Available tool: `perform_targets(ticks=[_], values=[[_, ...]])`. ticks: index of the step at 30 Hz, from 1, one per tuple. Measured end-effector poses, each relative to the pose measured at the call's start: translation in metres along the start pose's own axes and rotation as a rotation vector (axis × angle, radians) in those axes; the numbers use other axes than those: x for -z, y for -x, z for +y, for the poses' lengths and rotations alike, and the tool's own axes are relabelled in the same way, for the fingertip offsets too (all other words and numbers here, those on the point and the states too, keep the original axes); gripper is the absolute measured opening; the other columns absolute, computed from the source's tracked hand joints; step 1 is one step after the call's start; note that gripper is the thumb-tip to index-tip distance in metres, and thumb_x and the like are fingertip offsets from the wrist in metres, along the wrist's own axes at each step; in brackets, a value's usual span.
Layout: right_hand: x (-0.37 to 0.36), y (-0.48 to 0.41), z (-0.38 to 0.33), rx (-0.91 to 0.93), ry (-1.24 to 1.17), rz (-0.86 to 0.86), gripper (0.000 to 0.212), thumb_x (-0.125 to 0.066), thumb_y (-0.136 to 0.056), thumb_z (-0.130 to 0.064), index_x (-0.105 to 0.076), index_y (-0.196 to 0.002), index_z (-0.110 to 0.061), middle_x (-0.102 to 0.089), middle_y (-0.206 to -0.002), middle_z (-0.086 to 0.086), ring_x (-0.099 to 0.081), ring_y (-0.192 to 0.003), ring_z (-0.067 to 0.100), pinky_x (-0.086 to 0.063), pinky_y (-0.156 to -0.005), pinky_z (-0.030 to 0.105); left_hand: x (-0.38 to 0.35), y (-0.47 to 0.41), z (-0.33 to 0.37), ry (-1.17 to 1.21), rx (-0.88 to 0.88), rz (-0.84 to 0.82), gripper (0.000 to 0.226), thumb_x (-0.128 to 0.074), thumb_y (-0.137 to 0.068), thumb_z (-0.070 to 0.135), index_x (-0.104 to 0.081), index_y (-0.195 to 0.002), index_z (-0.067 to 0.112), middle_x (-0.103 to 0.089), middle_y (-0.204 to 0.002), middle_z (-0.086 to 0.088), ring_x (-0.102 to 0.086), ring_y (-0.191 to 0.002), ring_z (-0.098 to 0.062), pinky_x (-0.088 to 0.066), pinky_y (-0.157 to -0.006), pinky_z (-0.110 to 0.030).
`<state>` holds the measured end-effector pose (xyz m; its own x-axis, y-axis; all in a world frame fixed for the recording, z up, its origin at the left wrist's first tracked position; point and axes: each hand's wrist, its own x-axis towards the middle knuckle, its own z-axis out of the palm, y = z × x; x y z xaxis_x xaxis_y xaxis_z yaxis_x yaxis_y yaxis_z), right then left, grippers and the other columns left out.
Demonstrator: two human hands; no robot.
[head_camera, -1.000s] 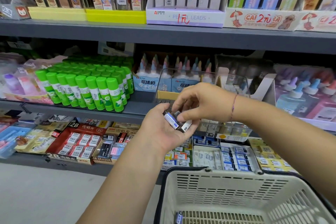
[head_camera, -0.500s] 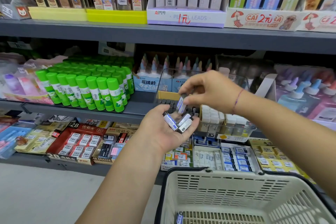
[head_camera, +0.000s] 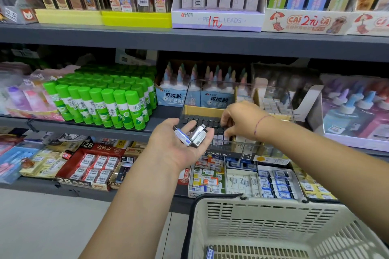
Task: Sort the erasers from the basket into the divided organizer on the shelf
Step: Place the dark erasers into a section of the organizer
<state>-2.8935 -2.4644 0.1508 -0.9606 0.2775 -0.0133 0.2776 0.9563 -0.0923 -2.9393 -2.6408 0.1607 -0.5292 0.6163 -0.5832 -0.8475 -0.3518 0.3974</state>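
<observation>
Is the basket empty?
Not empty. One blue-and-white eraser lies on the floor of the cream basket. Part of the floor is out of view, so cannot tell about more.

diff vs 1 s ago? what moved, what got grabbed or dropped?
Right hand pinched one eraser off the left hand, then carried it forward and down into the organizer; release is hidden. Left hand stays palm-up with the other erasers; basket unchanged.
</observation>
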Motion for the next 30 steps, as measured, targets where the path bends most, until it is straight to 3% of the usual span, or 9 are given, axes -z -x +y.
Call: perform_targets(ticks=[3, 6, 10, 15, 21, 26, 30], values=[[-0.003, 0.000, -0.001, 0.026, 0.052, 0.022, 0.011, -0.075, -0.077, -0.030, -0.066, -0.081, -0.027, -0.058, -0.080, -0.012, -0.052, -0.080, 0.011, -0.040, -0.089, 0.031, 0.001, -0.003, 0.000, -0.005, 0.014, 0.002, 0.040, -0.046, -0.099, 0.028, -0.058, -0.099, -0.010, -0.053, -0.100, -0.032, -0.055, -0.086, -0.043, -0.053, -0.075, -0.046], [-0.003, -0.001, -0.002, 0.026, 0.064, 0.017, 0.015, -0.076, -0.075, -0.032, -0.061, -0.073, -0.028, -0.052, -0.076, -0.013, -0.048, -0.079, 0.009, -0.035, -0.088, 0.031, 0.002, -0.006, 0.000, 0.008, 0.029, -0.002, 0.041, -0.046, -0.099, 0.029, -0.059, -0.105, -0.009, -0.052, -0.106, -0.032, -0.055, -0.088, -0.043, -0.053, -0.073, -0.046], [0.002, 0.001, 0.000, 0.021, -0.033, -0.001, 0.011, -0.075, -0.079, -0.030, -0.065, -0.078, -0.024, -0.057, -0.083, -0.010, -0.053, -0.080, 0.010, -0.043, -0.087, 0.030, 0.002, -0.008, -0.004, 0.010, 0.049, -0.015, 0.041, -0.046, -0.099, 0.029, -0.059, -0.106, -0.009, -0.052, -0.107, -0.032, -0.055, -0.088, -0.044, -0.053, -0.074, -0.047], [0.016, 0.010, -0.002, 0.073, -0.198, 0.116, 0.011, -0.074, -0.080, -0.028, -0.067, -0.079, -0.021, -0.062, -0.087, -0.007, -0.058, -0.079, 0.010, -0.048, -0.078, 0.027, 0.002, -0.008, -0.004, 0.016, 0.049, -0.016, 0.041, -0.046, -0.099, 0.029, -0.059, -0.108, -0.009, -0.052, -0.109, -0.032, -0.056, -0.089, -0.043, -0.053, -0.076, -0.047], [0.006, 0.007, -0.010, 0.097, -0.144, -0.051, 0.014, -0.077, -0.077, -0.033, -0.070, -0.083, -0.022, -0.063, -0.089, -0.009, -0.053, -0.074, 0.004, -0.040, -0.071, 0.022, 0.001, -0.003, -0.002, 0.019, 0.032, 0.004, 0.041, -0.046, -0.099, 0.029, -0.060, -0.103, -0.009, -0.054, -0.103, -0.031, -0.057, -0.084, -0.042, -0.053, -0.075, -0.046], [0.005, 0.003, -0.005, 0.053, -0.197, -0.078, 0.011, -0.077, -0.077, -0.032, -0.069, -0.077, -0.024, -0.065, -0.086, -0.009, -0.057, -0.078, 0.007, -0.046, -0.074, 0.026, 0.001, 0.000, -0.001, 0.013, 0.022, 0.004, 0.040, -0.046, -0.099, 0.029, -0.060, -0.101, -0.009, -0.055, -0.096, -0.031, -0.057, -0.084, -0.041, -0.053, -0.076, -0.046], [-0.001, 0.002, -0.001, 0.022, -0.117, -0.039, 0.012, -0.077, -0.076, -0.034, -0.069, -0.079, -0.025, -0.064, -0.088, -0.010, -0.057, -0.084, 0.009, -0.042, -0.079, 0.025, 0.001, 0.000, 0.000, 0.018, 0.023, -0.001, 0.039, -0.047, -0.099, 0.028, -0.059, -0.101, -0.009, -0.055, -0.098, -0.028, -0.057, -0.085, -0.041, -0.053, -0.079, -0.046]])
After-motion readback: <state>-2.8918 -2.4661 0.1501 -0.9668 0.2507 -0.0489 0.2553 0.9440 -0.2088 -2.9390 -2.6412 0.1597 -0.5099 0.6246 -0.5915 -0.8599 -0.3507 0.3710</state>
